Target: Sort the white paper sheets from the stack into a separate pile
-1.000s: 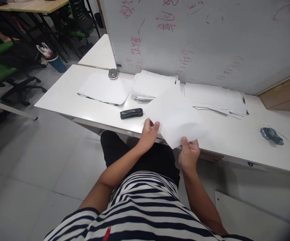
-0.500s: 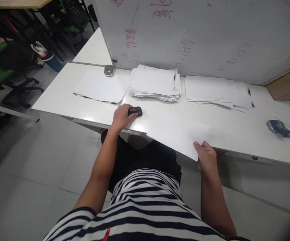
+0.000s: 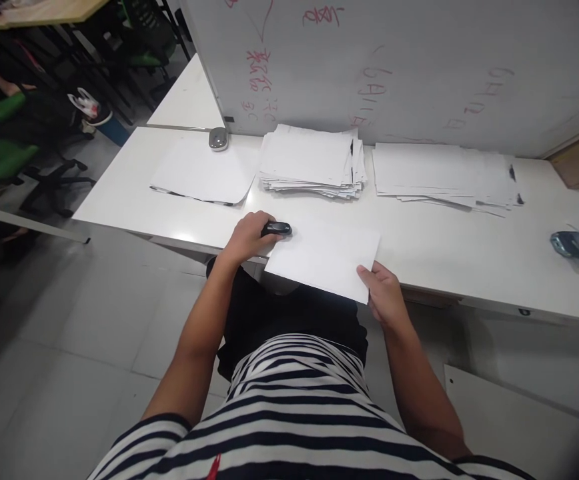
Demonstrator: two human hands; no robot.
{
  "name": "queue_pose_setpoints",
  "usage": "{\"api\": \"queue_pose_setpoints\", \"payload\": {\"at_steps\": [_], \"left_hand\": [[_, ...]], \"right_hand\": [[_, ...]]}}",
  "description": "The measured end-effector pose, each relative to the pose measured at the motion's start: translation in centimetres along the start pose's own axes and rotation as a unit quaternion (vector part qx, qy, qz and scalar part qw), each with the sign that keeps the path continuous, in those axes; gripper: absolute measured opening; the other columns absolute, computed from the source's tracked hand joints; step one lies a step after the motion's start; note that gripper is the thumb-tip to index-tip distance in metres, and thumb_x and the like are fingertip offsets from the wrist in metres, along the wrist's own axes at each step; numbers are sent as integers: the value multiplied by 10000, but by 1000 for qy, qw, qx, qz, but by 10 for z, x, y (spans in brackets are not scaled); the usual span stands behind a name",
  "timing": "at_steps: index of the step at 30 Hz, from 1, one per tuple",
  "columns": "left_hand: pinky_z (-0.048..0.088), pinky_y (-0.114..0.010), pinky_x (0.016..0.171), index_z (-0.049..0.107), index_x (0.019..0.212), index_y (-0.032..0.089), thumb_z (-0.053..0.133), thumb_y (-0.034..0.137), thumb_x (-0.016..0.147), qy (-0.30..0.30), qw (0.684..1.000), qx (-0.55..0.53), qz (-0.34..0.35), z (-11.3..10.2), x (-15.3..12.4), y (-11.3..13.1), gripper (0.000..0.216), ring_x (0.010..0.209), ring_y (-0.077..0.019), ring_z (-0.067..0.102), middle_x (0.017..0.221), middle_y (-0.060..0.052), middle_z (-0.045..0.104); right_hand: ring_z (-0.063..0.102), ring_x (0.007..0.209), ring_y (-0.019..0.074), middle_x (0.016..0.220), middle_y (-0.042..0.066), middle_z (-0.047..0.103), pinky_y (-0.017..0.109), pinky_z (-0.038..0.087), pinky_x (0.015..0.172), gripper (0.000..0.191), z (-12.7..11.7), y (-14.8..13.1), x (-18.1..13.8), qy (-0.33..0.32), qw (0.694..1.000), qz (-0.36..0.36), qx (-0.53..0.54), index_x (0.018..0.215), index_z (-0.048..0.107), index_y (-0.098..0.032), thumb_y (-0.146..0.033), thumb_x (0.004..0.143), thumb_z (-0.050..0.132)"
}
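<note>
My left hand [image 3: 247, 238] is closed round a black stapler [image 3: 277, 229] at the front edge of the white table [image 3: 434, 253]. The stapler's tip meets the top left corner of a white sheet of paper [image 3: 324, 257]. My right hand [image 3: 382, 296] pinches that sheet at its lower right corner. The sheet lies partly on the table and overhangs the front edge above my lap.
Two stacks of paper [image 3: 312, 160] [image 3: 444, 177] lie by the whiteboard [image 3: 394, 60]. A loose sheet [image 3: 199, 175] and a small grey object [image 3: 218, 139] are at the left. A dark object [image 3: 577, 247] sits at the right. Chairs [image 3: 4, 153] stand at the far left.
My left hand let go of the sheet and took hold of the stapler. My right hand lowered the sheet and slid it left until its corner reached the stapler.
</note>
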State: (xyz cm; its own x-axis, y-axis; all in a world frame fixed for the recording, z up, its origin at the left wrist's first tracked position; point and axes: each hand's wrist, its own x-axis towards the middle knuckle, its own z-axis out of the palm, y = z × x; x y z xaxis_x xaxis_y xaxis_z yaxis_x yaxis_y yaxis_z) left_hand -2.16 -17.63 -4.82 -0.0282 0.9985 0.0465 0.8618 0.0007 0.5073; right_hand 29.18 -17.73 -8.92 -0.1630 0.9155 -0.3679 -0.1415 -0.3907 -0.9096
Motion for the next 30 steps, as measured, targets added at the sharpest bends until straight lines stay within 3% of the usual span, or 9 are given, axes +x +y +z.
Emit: {"api": "queue_pose_setpoints", "payload": {"at_steps": [7, 14, 19, 21, 25, 30], "left_hand": [[442, -349, 778, 601, 1028, 239, 643, 407, 778, -21, 999, -22, 16, -4, 0, -2, 305, 917, -220, 554, 982, -41, 616], [421, -408, 968, 606, 1108, 255, 671, 375, 747, -31, 998, -41, 44, -7, 0, -2, 386, 1132, -251, 527, 1240, -52, 585], [452, -383, 890, 646, 1039, 260, 605, 510, 803, -83, 993, -80, 27, -20, 2, 6, 346, 1013, -246, 587, 1082, -50, 667], [462, -351, 831, 651, 1000, 257, 498, 531, 874, -62, 991, -119, 6, -25, 6, 13, 338, 960, -229, 600, 1053, -50, 678], [445, -333, 771, 631, 965, 240, 421, 552, 914, 50, 990, -135, 1, -26, 22, 31, 380, 889, -210, 581, 999, -51, 675], [419, -352, 696, 576, 725, 220, 484, 571, 880, 67, 991, -114, 3, 1, 47, 40, 394, 704, -202, 549, 689, -39, 600]], "right_hand": [[693, 864, 237, 969, 62, 745, 397, 540, 826, 438, 21, 5, -1, -57, 998, 3, -9, 1057, 684, -192, -480, 731, 735], [691, 888, 249, 966, 59, 746, 398, 544, 814, 414, 11, -1, -3, -37, 999, 0, -4, 1027, 691, -191, -460, 717, 749], [697, 867, 249, 959, 56, 748, 390, 553, 769, 423, 5, 1, -4, -31, 999, -1, -7, 1044, 688, -197, -465, 722, 742], [696, 871, 250, 965, 59, 747, 390, 554, 769, 427, 6, 1, -5, -31, 1000, 0, -4, 1045, 686, -196, -464, 718, 745], [695, 883, 252, 982, 63, 745, 397, 552, 789, 411, 8, 2, -7, -32, 999, 1, -1, 1022, 691, -196, -456, 710, 753], [696, 875, 253, 979, 57, 744, 397, 557, 770, 421, 3, 4, -6, -24, 1000, 2, -12, 1053, 685, -205, -459, 723, 742]]}}
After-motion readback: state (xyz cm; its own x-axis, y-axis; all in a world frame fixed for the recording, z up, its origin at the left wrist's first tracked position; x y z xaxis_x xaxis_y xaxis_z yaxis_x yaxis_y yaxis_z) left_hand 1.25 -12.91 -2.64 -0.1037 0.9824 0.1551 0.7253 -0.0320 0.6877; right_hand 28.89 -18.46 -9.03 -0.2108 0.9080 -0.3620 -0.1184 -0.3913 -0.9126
